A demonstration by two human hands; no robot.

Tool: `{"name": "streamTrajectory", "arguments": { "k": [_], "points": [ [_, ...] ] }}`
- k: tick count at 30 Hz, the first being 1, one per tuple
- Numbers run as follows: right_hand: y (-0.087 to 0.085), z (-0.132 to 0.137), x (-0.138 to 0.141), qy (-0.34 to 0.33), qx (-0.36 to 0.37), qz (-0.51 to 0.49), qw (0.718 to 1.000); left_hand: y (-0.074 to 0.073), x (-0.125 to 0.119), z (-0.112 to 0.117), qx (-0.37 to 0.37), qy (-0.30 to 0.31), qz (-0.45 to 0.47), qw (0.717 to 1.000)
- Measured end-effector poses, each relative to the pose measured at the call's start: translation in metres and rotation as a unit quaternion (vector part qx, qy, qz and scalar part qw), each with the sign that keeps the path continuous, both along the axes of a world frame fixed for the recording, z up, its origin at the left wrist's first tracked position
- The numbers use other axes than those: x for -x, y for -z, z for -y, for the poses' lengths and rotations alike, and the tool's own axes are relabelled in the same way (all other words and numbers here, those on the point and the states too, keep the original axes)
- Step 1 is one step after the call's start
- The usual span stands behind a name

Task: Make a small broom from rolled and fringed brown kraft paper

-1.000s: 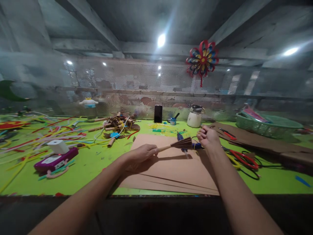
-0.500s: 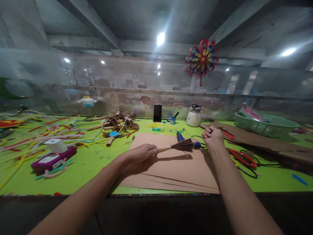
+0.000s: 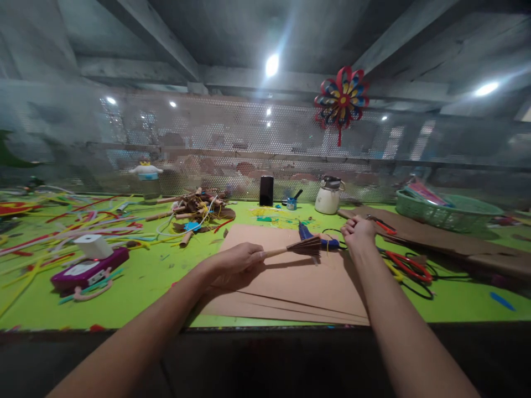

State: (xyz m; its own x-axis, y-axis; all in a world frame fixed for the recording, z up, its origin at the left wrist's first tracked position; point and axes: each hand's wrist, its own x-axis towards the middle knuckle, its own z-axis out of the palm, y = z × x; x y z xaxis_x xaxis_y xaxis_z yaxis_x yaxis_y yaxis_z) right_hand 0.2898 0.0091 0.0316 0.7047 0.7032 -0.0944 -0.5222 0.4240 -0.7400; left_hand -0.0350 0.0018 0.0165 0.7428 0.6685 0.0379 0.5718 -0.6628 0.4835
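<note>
My left hand (image 3: 238,260) pinches the wooden stick of a small folded brown paper umbrella (image 3: 306,246), held just above a stack of brown cardboard sheets (image 3: 290,282). The umbrella's pleated head points right. My right hand (image 3: 357,232) is closed in a loose fist just right of the umbrella's tip, above the blue glue gun (image 3: 321,239) and its black cord; what its fingers hold, if anything, I cannot make out.
Red-handled scissors (image 3: 409,266) lie right of the cardboard. A white pot (image 3: 327,200), phone (image 3: 266,190), green basket (image 3: 448,213), brown scrap pile (image 3: 199,213), purple device (image 3: 85,271) and coloured strips (image 3: 62,229) sit on the green table (image 3: 141,287). Mesh wall behind.
My right hand drifted slightly right and away from the umbrella's tip, then settled. My left hand keeps its hold on the stick almost unmoved.
</note>
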Motion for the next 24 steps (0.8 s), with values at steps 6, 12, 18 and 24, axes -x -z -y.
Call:
{"name": "streamTrajectory", "arguments": {
  "k": [6, 12, 18, 24],
  "points": [
    [-0.001, 0.000, 0.010, -0.061, -0.004, 0.020, 0.998, -0.019, -0.004, -0.011, -0.058, -0.040, -0.109, 0.992],
    [0.000, 0.000, 0.015, -0.088, 0.000, 0.031, 0.996, -0.022, -0.026, -0.008, -0.140, -0.008, -0.136, 0.981],
    [0.002, -0.002, 0.016, -0.095, -0.001, 0.035, 0.995, -0.014, -0.056, 0.015, -0.226, 0.039, -0.116, 0.966],
    [0.001, -0.003, 0.016, -0.100, 0.001, 0.026, 0.995, -0.003, -0.074, 0.023, -0.275, 0.047, -0.092, 0.956]
  ]
}}
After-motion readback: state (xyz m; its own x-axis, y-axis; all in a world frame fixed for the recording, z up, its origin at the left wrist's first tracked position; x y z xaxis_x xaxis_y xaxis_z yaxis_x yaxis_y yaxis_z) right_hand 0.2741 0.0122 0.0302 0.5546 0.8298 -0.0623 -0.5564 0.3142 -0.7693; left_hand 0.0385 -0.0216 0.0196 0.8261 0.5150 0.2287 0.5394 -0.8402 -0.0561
